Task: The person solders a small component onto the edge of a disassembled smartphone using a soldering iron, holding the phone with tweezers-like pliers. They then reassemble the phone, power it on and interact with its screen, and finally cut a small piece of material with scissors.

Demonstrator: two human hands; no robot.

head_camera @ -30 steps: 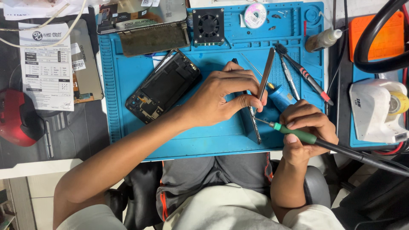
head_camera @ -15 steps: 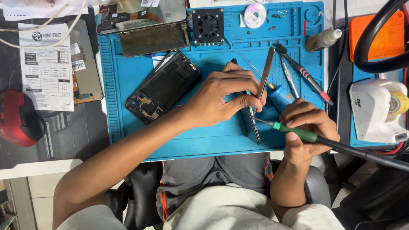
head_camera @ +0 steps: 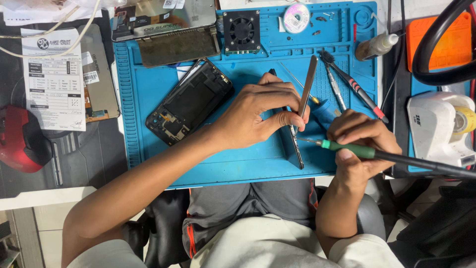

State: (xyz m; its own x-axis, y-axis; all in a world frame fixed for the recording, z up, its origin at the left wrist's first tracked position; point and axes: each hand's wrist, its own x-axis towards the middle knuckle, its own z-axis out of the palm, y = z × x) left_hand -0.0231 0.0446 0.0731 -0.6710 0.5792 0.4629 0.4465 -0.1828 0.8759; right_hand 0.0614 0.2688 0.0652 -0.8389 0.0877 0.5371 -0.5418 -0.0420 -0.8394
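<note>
Lower right of frame: right hand (head_camera: pixel 359 149), fingers curled tight around a green-gripped soldering iron with black cable (head_camera: pixel 367 153), its tip aimed left. Centre: left hand (head_camera: pixel 260 116), fingers pressed together, pinching long silver metal tweezers (head_camera: pixel 306 94) over a narrow dark strip component (head_camera: pixel 293 146) lying on the blue silicone repair mat (head_camera: pixel 148 99). Left of centre: black opened phone housing (head_camera: pixel 188 101), tilted on the mat. Right of centre: red-and-black-handled precision tools (head_camera: pixel 354 89). Upper centre: small black square fan (head_camera: pixel 241 31). Upper right: white solder spool (head_camera: pixel 296 11). Right edge: white tape dispenser (head_camera: pixel 439 129). Upper left, on the counter: printed white paper slip (head_camera: pixel 52 79).
</note>
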